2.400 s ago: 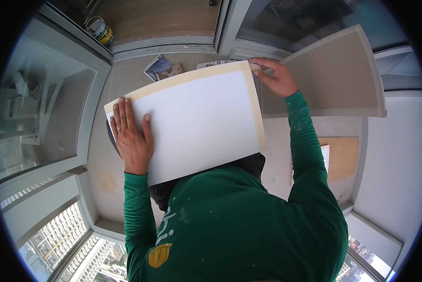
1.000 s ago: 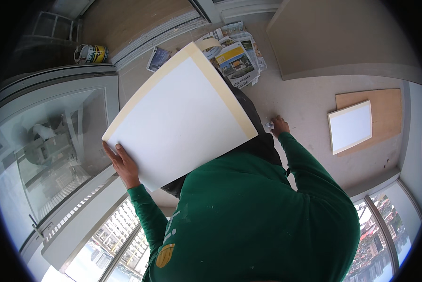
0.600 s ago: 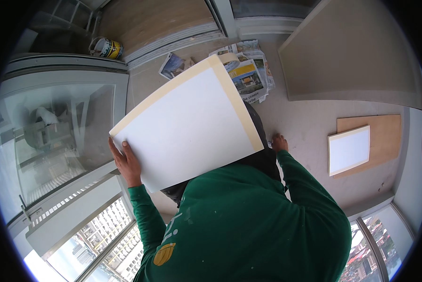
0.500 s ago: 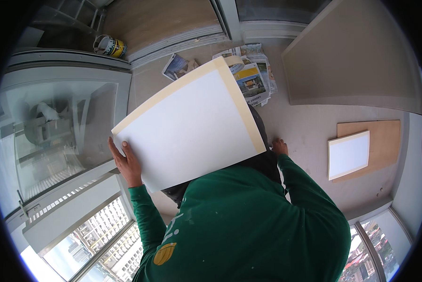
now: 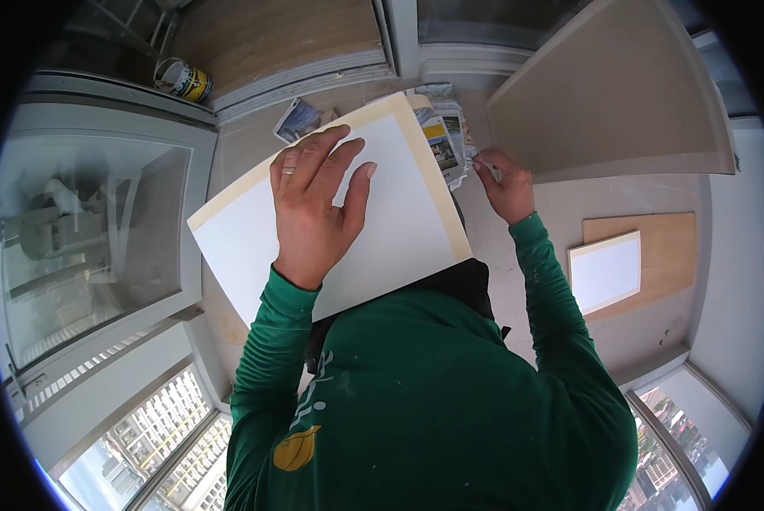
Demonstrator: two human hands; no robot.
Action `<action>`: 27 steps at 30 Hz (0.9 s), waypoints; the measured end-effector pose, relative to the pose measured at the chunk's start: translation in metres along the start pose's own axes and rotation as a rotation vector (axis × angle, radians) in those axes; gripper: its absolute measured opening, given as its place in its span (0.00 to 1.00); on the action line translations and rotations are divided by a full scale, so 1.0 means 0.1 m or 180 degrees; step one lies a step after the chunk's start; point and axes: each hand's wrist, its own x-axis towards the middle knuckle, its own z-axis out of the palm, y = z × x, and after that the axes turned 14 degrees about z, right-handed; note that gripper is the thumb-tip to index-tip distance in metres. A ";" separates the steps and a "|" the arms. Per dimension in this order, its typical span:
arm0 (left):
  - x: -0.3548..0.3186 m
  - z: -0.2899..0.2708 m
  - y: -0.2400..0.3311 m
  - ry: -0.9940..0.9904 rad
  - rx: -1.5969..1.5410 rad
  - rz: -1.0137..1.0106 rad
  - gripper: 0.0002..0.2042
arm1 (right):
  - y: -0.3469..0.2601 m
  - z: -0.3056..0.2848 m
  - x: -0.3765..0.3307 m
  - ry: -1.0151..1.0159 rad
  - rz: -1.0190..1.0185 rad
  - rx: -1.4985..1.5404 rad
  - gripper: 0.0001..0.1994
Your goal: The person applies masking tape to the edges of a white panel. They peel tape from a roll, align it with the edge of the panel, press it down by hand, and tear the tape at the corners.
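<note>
Big beige panel (image 5: 612, 94) leaning up at the top right, its lower edge running just above the right hand. In front of the chest sits the white board (image 5: 339, 217), a flat rectangle with a cream border along its top and right edges, tilted so one corner points up toward the stacked newspapers (image 5: 440, 128) on the floor. Off to the right, a small white board (image 5: 605, 271) lies on a wooden sheet (image 5: 667, 247), well apart from the action. Left hand (image 5: 314, 204) is spread wide open, palm flat on the white board's face, fingers fanned, a ring showing on one. Right hand (image 5: 505, 183) is curled nearly closed beside the board's right edge, pinching a small thin tool (image 5: 482, 163); what kind, too small to tell. A paint can (image 5: 184, 81) stands at top left.
</note>
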 end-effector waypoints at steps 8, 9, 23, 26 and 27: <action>0.39 0.16 0.17 0.0028 -0.0574 0.0157 0.10 | -1.64 -0.41 0.42 -0.0267 -0.1290 0.0001 0.08; 0.37 0.14 0.16 -0.0015 -0.0584 0.0161 0.10 | -1.66 -0.41 0.41 -0.0309 -0.1354 0.0040 0.09; 0.36 0.16 0.11 -0.0318 -0.1561 -0.0408 0.04 | -1.63 -0.47 0.50 -0.1197 -0.1030 0.0613 0.26; 0.38 0.22 0.03 -0.0402 -0.2099 -0.1434 0.06 | -1.44 -0.45 0.73 -0.1095 -0.0799 0.1058 0.24; 0.40 0.25 -0.01 -0.0405 -0.2305 -0.1884 0.07 | -1.33 -0.44 0.84 -0.1003 -0.0726 0.1181 0.23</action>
